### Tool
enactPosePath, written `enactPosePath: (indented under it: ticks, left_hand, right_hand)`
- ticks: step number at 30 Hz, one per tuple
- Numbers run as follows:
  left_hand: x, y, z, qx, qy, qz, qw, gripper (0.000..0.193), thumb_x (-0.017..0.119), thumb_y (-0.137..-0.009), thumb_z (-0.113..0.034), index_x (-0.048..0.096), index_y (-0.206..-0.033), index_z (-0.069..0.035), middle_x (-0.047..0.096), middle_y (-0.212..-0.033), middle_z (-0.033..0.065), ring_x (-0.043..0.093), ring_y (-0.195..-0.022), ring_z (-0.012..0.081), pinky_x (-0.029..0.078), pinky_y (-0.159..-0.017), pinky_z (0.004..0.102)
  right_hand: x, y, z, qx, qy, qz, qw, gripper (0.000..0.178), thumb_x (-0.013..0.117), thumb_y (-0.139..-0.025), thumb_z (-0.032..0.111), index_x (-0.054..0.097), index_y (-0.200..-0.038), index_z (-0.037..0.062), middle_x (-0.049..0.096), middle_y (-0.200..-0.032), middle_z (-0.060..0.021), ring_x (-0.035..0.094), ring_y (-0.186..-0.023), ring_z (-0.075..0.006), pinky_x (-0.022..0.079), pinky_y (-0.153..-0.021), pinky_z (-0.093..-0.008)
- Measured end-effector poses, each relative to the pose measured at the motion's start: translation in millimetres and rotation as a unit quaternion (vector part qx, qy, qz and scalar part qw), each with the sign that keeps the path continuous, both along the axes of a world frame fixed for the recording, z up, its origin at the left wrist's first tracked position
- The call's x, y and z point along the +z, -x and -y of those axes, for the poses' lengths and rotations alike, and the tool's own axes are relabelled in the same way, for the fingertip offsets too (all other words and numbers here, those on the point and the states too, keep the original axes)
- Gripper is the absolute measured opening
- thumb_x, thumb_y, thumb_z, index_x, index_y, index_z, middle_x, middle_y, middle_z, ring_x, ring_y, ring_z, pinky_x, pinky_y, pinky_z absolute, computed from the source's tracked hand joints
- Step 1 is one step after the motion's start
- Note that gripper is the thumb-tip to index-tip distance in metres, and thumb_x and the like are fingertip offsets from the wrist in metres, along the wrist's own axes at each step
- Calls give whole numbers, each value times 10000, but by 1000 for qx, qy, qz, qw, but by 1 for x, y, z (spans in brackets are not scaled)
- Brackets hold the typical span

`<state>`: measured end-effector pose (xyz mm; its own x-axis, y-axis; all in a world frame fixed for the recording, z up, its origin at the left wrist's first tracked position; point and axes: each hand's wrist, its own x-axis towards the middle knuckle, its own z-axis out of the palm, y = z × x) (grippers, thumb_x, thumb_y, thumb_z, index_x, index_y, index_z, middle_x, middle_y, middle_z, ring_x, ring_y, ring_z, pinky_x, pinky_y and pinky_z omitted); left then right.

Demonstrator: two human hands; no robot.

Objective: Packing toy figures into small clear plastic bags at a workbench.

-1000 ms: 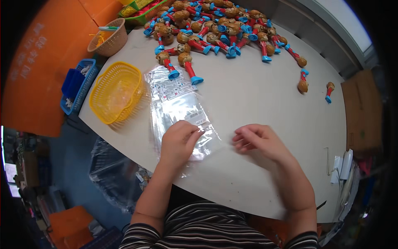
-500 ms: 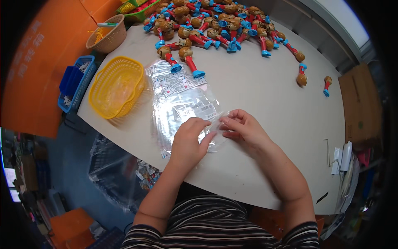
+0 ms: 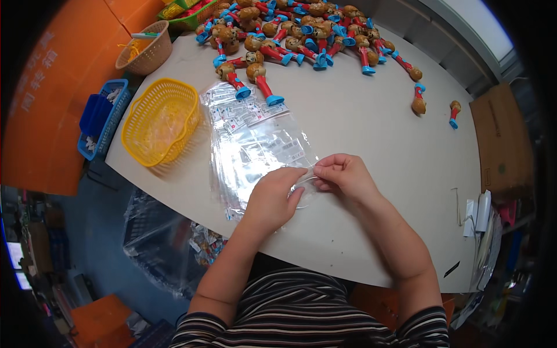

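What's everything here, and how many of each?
Toy figures: many, red, blue, brown, mostly far side
Clear bags: several, transparent, near hands
Yellow basket: one, yellow, beside bags
Tan basket: one, tan, upper left
Blue basket: one, blue, far left
Green basket: one, green, top left
Cardboard box: one, brown, right
Table: one, pale, middle
Crate: one, dark, lower left
Striped shirt: one, dark, bottom
Left hand: one, bare, over bags
Right hand: one, bare, pinching bag

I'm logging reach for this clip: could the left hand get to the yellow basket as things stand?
Probably yes: between the left hand and the yellow basket there seem to be only flat clear bags and tabletop, nothing upright.
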<state>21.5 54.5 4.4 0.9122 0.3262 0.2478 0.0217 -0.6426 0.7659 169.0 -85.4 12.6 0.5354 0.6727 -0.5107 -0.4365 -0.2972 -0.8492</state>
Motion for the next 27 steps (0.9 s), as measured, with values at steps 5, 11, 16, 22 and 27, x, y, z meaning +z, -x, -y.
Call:
enactPosePath:
  ticks: [5, 11, 16, 22, 27]
  left_hand:
    - [1, -2, 12, 25, 13, -48, 998, 203, 661, -864, -99, 682, -1043, -5, 693, -1036, 188, 665, -920, 371, 530, -805, 436]
    - [3, 0, 11, 33, 18, -11, 999, 203, 690, -869, -98, 708, -1049, -7, 712, -925, 177, 699, -798, 309, 544, -729, 367]
    - [4, -6, 25, 66, 42, 4, 997, 169, 704, -853, -84, 715, -1002, -4, 713, -905, 164, 699, -776, 275, 541, -708, 349]
    - [-3, -3, 21, 119, 53, 6, 991, 124, 680, -831, -34, 704, -951, -12, 700, -885, 150, 682, -761, 281, 531, -691, 340]
    - [-18, -2, 27, 89, 4, 40, 995, 140, 653, -745, 27, 641, -865, -44, 650, -872, 121, 627, -837, 323, 489, -768, 408]
  right_hand:
    - [-7, 8, -2, -5, -27, 95, 995, 178, 754, -874, 112, 620, -891, -4, 652, -709, -38, 595, -588, -70, 463, -523, -193]
    - [-9, 8, 1, -10, -52, 116, 992, 215, 775, -858, 116, 579, -850, 29, 613, -666, 10, 557, -574, -31, 417, -500, -178]
    - [-10, 11, -5, -16, -72, 127, 989, 195, 746, -878, 80, 556, -857, 43, 607, -679, 8, 562, -596, -40, 425, -536, -192]
    - [6, -6, -8, 43, -19, 116, 992, 204, 767, -860, 108, 589, -915, 26, 621, -732, 16, 562, -659, -33, 430, -569, -189]
    - [29, -77, -53, 29, 6, 460, 887, 471, 801, -832, 244, 598, -1185, 7, 647, -1027, -69, 620, -925, -127, 507, -710, -264]
